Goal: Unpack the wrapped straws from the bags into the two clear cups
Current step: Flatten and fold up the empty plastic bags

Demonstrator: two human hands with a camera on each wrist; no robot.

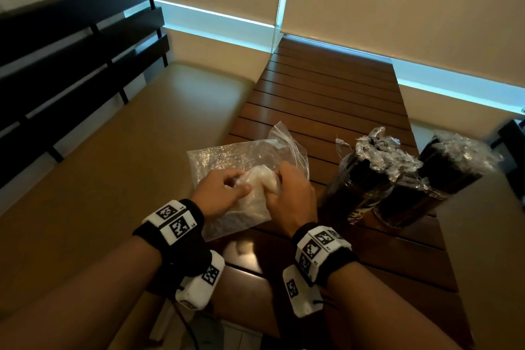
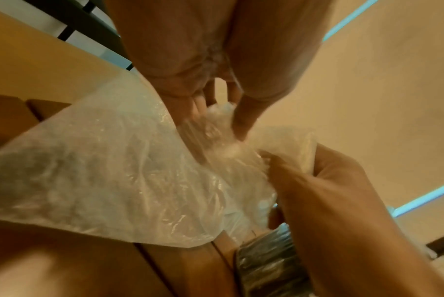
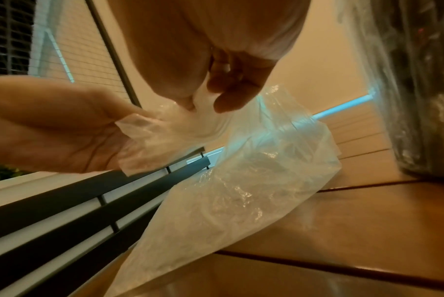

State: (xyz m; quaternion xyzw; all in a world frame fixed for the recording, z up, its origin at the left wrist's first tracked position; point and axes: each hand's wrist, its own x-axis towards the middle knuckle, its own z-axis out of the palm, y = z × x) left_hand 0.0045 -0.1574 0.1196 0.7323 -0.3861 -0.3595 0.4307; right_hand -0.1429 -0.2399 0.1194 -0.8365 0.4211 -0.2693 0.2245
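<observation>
Head view, your hands: your left hand [image 1: 224,192] and right hand [image 1: 287,189] sit close together at the table's near left edge, both pinching a crumpled wad of plastic bag [image 1: 257,182].
Head view, the bag: it looks empty and flattened. Part rests on the slatted wooden table [image 1: 326,99] and part overhangs the edge toward the tan bench seat [image 1: 127,133].
Head view, the cups: two clear cups [image 1: 355,193] stand just to the right of your hands, touching or nearly so. Both are packed with dark wrapped straws [image 1: 377,156], whose shiny wrapper ends stick up past the rims.
Head view, progress: judging by the full cups, the unpacking looks about finished.
Left wrist view, grip: your thumb and fingers close on the bunched film near the bag's top, and your right hand grips the same wad from the other side. Motion blur hides the finer finger placement.
Left wrist view, cup: one straw-filled cup shows at the lower edge, beside your right forearm.
Right wrist view, grip: your fingertips [image 3: 225,102] curl round the folded film, and the bag's body drapes down over the table edge.
Handling, the bag: it is likely very light, limp and slick, so hold it by the gathered wad, not a single layer.
Handling, the straws: they are probably light and slippery in their wrappers. Keep your right forearm clear of the top-heavy cups.
</observation>
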